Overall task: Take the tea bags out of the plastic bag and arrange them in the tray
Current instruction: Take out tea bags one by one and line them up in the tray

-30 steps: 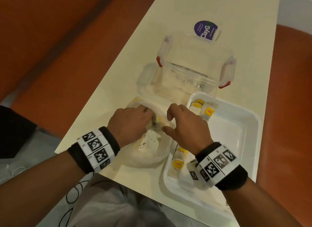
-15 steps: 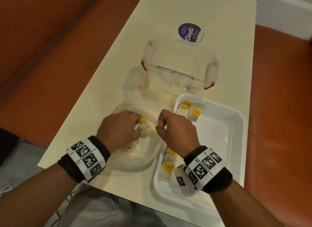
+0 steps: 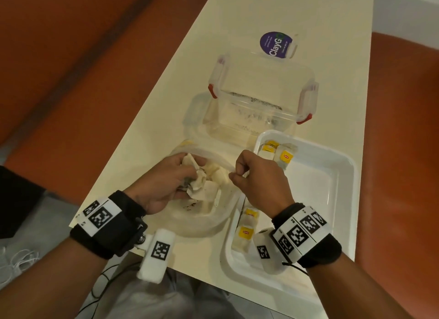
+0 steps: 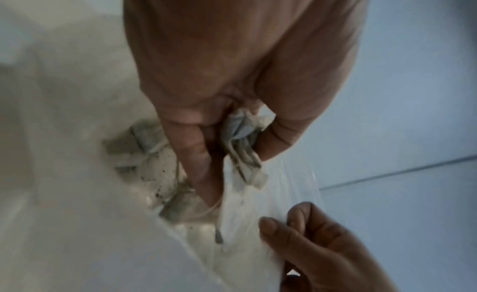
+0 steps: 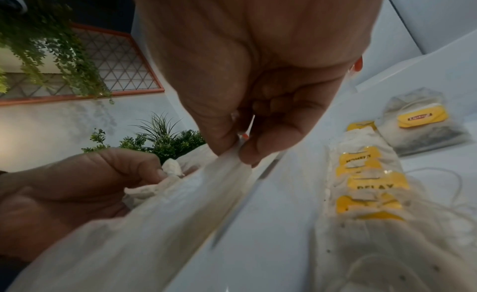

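Observation:
A clear plastic bag [image 3: 202, 223] lies on the table, its mouth held open. My left hand [image 3: 171, 185] is inside the mouth and grips a crumpled bunch of tea bags [image 3: 196, 176], seen between thumb and fingers as tea bags [image 4: 242, 145]. My right hand [image 3: 251, 176] pinches the bag's rim [image 5: 232, 159] at its right side. The white tray [image 3: 332, 200] sits to the right. It holds tea bags with yellow tags [image 3: 282, 156] at its far left corner and more [image 3: 247, 233] along its near left side.
A clear lidded container with red clips [image 3: 261, 97] stands beyond the bag, with a purple-labelled lid [image 3: 276, 44] behind it. The table's near edge [image 3: 190, 273] runs just under my wrists. Orange seating flanks the table on both sides.
My left hand has turned palm-up and lifted a bunch of tea bags up in the bag's mouth. My right hand still pinches the rim.

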Demonstrator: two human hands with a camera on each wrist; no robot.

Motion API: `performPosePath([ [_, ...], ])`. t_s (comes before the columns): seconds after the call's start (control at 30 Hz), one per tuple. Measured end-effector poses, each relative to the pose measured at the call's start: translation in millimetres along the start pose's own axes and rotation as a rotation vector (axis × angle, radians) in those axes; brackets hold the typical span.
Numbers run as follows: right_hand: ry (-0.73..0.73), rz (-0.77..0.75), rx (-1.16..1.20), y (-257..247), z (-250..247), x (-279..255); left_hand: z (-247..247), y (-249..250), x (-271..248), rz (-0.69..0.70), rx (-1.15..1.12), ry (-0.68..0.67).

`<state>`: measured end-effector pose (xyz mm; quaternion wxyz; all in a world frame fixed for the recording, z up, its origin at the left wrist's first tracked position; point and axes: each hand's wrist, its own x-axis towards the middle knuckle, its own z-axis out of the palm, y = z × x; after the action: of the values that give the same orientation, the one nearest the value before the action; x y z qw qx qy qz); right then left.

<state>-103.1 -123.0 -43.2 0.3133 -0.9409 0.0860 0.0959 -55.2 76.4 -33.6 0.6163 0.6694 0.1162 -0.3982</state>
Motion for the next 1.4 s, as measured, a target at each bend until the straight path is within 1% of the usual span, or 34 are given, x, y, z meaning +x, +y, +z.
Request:
performPosePath([
  [0.03, 0.001, 0.000, 0.006, 0, 0, 0, -1, -3, 0, 0.032, 0.040, 0.022],
  [0.13, -0.003, 0.006, 0.003, -1, 0, -1, -4, -9, 0, 0.254, 0.438, 0.122],
  [0.17, -0.005, 0.007, -0.002, -1, 0, -1, -5, -9, -1, 0.304, 0.522, 0.132],
  [0.27, -0.008, 0.012, -0.010, 1, 1, -1, -7, -7, -4, 0.372, 0.649, 0.162],
  [0.33, -0.010, 0.021, -0.018, 1, 1, -2, -8, -4, -6, 0.381, 0.654, 0.141],
  [0.4, -0.013, 0.026, -0.016, 2, 1, -3, -9, -1, -7, 0.371, 0.530, 0.109],
  [0.5, -0.007, 0.020, 0.003, 3, 2, -3, -10, 1, -11, 0.329, 0.264, 0.092],
  [0.63, -0.003, 0.027, 0.028, 5, 2, -5, -9, -6, -14, 0.195, -0.077, 0.109],
  [0.73, 0.012, 0.040, 0.053, 7, 1, -5, -4, -15, -17, 0.111, -0.429, 0.082],
  [0.8, 0.028, 0.045, 0.053, 7, 1, -6, 3, -18, -20, 0.104, -0.669, 0.049],
  [0.87, 0.059, 0.019, 0.021, 2, -2, -12, 14, -18, -25, 0.120, -0.822, 0.029],
  [0.9, 0.078, -0.012, 0.022, -3, -4, -16, 19, -17, -28, 0.128, -0.865, 0.022],
  [0.97, 0.094, -0.114, 0.094, -14, -10, -28, 29, -14, -32, 0.130, -0.917, 0.017],
  [1.03, 0.062, -0.234, 0.180, -25, -16, -39, 35, -14, -36, 0.114, -0.961, 0.010],
  [1.1, -0.003, -0.316, 0.202, -30, -22, -45, 37, -14, -39, 0.102, -0.985, -0.025],
  [1.17, -0.061, -0.355, 0.201, -29, -27, -46, 39, -14, -42, 0.102, -0.963, -0.052],
  [1.23, -0.090, -0.371, 0.184, -27, -31, -47, 42, -14, -46, 0.097, -0.938, -0.069],
  [1.3, -0.085, -0.365, 0.169, -26, -36, -46, 44, -14, -49, 0.080, -0.908, -0.095],
  [1.4, -0.068, -0.364, 0.210, -24, -40, -45, 48, -14, -51, 0.031, -0.847, -0.123],
])
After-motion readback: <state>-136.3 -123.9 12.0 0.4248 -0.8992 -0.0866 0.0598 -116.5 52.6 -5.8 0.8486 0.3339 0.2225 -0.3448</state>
